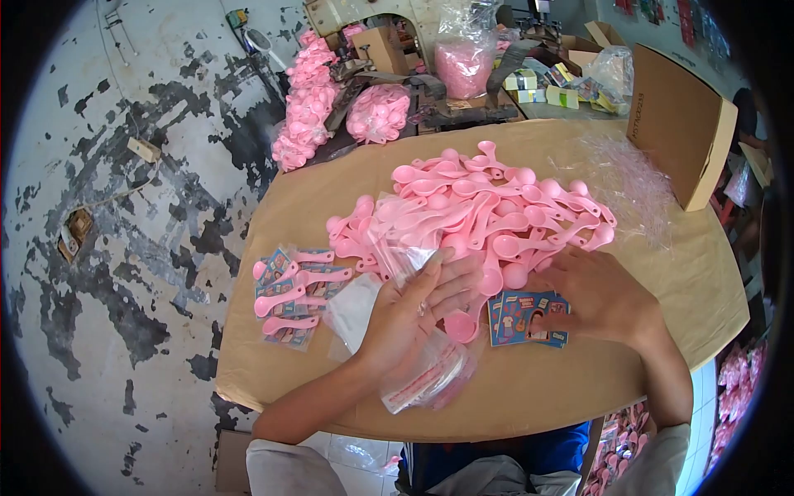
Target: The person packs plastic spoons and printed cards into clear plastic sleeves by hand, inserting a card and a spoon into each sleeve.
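My left hand (413,310) is turned palm up, its thumb against a clear plastic bag (405,263) at the near edge of the spoon pile. Under and beside it lie more clear bags (426,376), one with a red strip. A pink spoon (463,325) rests just right of its fingers. My right hand (591,293) reaches over blue printed cards (517,318), fingers spread and curved; whether its fingertips touch a card is unclear. Beyond both hands is a heap of pink spoons (488,202). At the left, several spoons (285,299) lie on blue cards in clear bags.
Brown paper covers the table (289,211). An upright cardboard box (678,128) stands at the back right beside crumpled clear plastic (633,186). Bags of pink pieces (379,113) and a machine (372,16) are behind the table. A stained wall (124,248) rises at the left.
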A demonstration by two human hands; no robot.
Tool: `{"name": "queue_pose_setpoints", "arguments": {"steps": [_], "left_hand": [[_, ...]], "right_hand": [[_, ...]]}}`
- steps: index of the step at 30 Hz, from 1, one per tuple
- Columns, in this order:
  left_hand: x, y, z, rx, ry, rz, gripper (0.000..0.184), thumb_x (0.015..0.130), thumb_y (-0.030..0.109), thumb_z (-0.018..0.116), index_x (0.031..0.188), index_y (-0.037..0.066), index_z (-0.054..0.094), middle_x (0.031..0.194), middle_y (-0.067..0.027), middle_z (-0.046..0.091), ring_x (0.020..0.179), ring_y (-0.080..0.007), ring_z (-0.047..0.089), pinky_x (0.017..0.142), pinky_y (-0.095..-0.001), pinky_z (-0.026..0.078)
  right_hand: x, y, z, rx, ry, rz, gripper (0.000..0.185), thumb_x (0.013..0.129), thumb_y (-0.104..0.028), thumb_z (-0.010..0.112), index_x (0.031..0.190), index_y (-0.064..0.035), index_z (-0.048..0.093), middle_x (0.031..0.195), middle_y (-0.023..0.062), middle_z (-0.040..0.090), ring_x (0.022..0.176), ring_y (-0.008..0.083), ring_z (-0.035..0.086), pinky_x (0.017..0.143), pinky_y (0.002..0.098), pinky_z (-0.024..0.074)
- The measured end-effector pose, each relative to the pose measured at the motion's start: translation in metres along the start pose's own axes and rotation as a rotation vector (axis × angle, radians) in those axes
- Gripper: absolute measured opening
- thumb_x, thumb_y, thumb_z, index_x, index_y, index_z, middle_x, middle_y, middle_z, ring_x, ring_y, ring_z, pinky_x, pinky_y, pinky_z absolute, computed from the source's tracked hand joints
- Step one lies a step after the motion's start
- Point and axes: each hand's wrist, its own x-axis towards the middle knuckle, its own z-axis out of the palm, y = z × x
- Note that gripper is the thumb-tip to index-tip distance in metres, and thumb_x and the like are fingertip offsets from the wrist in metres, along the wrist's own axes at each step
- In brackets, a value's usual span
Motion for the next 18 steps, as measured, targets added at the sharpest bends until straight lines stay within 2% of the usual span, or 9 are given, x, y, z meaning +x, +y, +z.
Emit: {"name": "queue_pose_setpoints", "arguments": {"steps": [2, 5, 8, 11, 14, 17, 18], "left_hand": [[0.0, 0.0, -0.002, 0.054, -0.028, 0.0, 0.038, 0.101, 0.022, 0.048, 0.129, -0.004, 0.046, 0.122, -0.0168, 0.06, 0.112, -0.0255, 0.061, 0.097, -0.0403, 0.05], [0.001, -0.008, -0.008, 0.095, -0.028, 0.041, 0.037, 0.1, 0.023, 0.05, 0.126, -0.004, 0.05, 0.116, -0.0156, 0.063, 0.11, -0.0262, 0.062, 0.097, -0.0405, 0.051], [0.003, -0.008, -0.011, 0.098, -0.016, 0.078, 0.036, 0.099, 0.024, 0.052, 0.123, -0.003, 0.052, 0.112, -0.0148, 0.064, 0.106, -0.0269, 0.064, 0.095, -0.0415, 0.052], [0.003, -0.005, -0.01, 0.074, 0.006, 0.1, 0.042, 0.098, 0.032, 0.055, 0.12, -0.003, 0.057, 0.107, -0.0143, 0.066, 0.102, -0.0224, 0.065, 0.093, -0.0381, 0.052], [0.004, 0.0, -0.01, 0.059, -0.008, 0.068, 0.047, 0.097, 0.037, 0.054, 0.122, -0.003, 0.055, 0.108, -0.0142, 0.066, 0.103, -0.0227, 0.065, 0.093, -0.0382, 0.052], [0.006, 0.002, -0.01, 0.064, 0.0, 0.074, 0.043, 0.1, 0.035, 0.05, 0.121, -0.002, 0.053, 0.11, -0.0146, 0.065, 0.101, -0.028, 0.066, 0.093, -0.0409, 0.053], [0.006, 0.003, -0.01, 0.07, 0.016, 0.066, 0.044, 0.099, 0.035, 0.05, 0.122, -0.002, 0.052, 0.112, -0.015, 0.065, 0.102, -0.0275, 0.066, 0.093, -0.0409, 0.053]], "right_hand": [[0.003, 0.01, 0.0, 0.107, -0.191, 0.11, 0.038, 0.074, -0.033, 0.078, 0.097, -0.0049, 0.069, 0.083, 0.0095, 0.065, 0.083, 0.0293, 0.063, 0.075, 0.0399, 0.048], [0.007, 0.016, -0.003, 0.276, -0.141, 0.167, 0.03, 0.078, -0.025, 0.074, 0.094, -0.0003, 0.068, 0.084, 0.0144, 0.067, 0.081, 0.0299, 0.064, 0.076, 0.0401, 0.0482], [0.008, 0.018, -0.003, 0.358, -0.108, 0.225, 0.029, 0.079, -0.025, 0.074, 0.093, 0.0005, 0.068, 0.083, 0.0157, 0.069, 0.078, 0.029, 0.065, 0.075, 0.0383, 0.0479], [0.014, 0.013, -0.009, 0.247, -0.187, 0.314, 0.025, 0.081, -0.021, 0.073, 0.092, 0.0011, 0.069, 0.086, 0.0164, 0.069, 0.077, 0.028, 0.065, 0.074, 0.0374, 0.0479], [0.013, 0.033, 0.009, 0.316, -0.022, 0.053, 0.018, 0.084, -0.015, 0.069, 0.092, 0.0011, 0.07, 0.083, 0.0167, 0.067, 0.072, 0.0262, 0.064, 0.07, 0.0365, 0.0485], [0.015, 0.019, 0.001, 0.398, 0.166, 0.161, 0.018, 0.091, -0.015, 0.063, 0.099, -0.0003, 0.069, 0.083, 0.0119, 0.068, 0.068, 0.0172, 0.062, 0.064, 0.0316, 0.0497], [0.017, 0.015, 0.002, 0.558, 0.14, 0.187, 0.019, 0.093, -0.016, 0.062, 0.101, -0.0008, 0.069, 0.083, 0.0097, 0.068, 0.068, 0.0139, 0.061, 0.062, 0.0294, 0.0496]]}}
